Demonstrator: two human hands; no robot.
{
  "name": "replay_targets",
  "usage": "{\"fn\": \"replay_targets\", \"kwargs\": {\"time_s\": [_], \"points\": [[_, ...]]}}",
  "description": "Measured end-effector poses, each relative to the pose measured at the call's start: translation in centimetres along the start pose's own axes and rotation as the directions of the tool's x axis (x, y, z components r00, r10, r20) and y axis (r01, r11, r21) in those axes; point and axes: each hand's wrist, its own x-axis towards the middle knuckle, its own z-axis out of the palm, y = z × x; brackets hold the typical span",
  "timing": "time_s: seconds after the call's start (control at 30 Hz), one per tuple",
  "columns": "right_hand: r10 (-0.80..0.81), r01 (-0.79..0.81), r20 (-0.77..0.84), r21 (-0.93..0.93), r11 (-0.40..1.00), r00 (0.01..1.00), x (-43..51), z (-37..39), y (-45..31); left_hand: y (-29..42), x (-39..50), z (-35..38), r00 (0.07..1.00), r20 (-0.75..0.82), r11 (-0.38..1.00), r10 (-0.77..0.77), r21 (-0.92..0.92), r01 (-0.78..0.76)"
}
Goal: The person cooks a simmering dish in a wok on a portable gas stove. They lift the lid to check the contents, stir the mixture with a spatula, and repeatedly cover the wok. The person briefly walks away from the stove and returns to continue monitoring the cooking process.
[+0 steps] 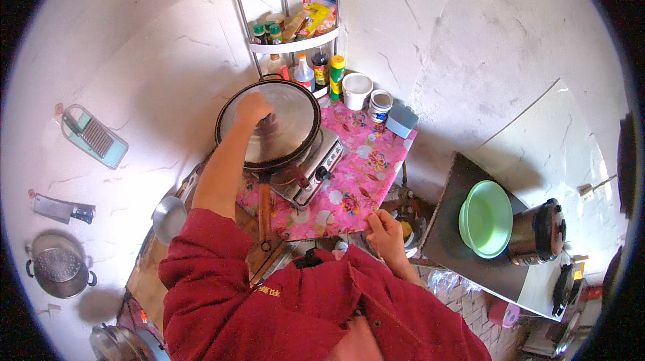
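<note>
My left hand (254,108) is closed around the dark knob at the middle of a round metal lid (292,119). The lid covers a dark pan with a wooden handle (264,209) that points towards me. Under the pan is a gas stove (330,159) with a black dial, on a table with a pink floral cover (373,159). My right hand (385,230) is at the near right edge of the table, fingers curled; whether it grips the cover's edge I cannot tell. What is inside the pan is hidden.
A corner rack (295,47) holds bottles and packets behind the pan. A white tub (357,91), a jar (380,105) and a blue-grey box (401,120) line the table's back edge. Rightward are a green basin (486,220) and an electric cooker (536,235). A metal bowl (170,221) is at left.
</note>
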Motion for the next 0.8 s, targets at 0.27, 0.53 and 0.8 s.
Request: {"fn": "replay_targets", "kwargs": {"time_s": [0.27,0.53,0.8], "points": [[0.03,-0.029,0.031,-0.005,1.0,0.999,1.9,-0.3,-0.3,0.6,0.7,-0.7,0.998,0.022,0.997,-0.057,0.056,0.056],[0.008,-0.009,0.027,0.047,0.999,1.0,2.7,-0.4,-0.2,-2.0,2.4,-2.4,0.998,0.015,0.976,-0.066,-0.205,0.068],[0.049,-0.049,0.067,0.012,0.999,0.997,2.6,-0.6,-1.3,-4.5,1.4,-7.7,0.963,0.166,0.704,-0.213,-0.658,0.269]]}}
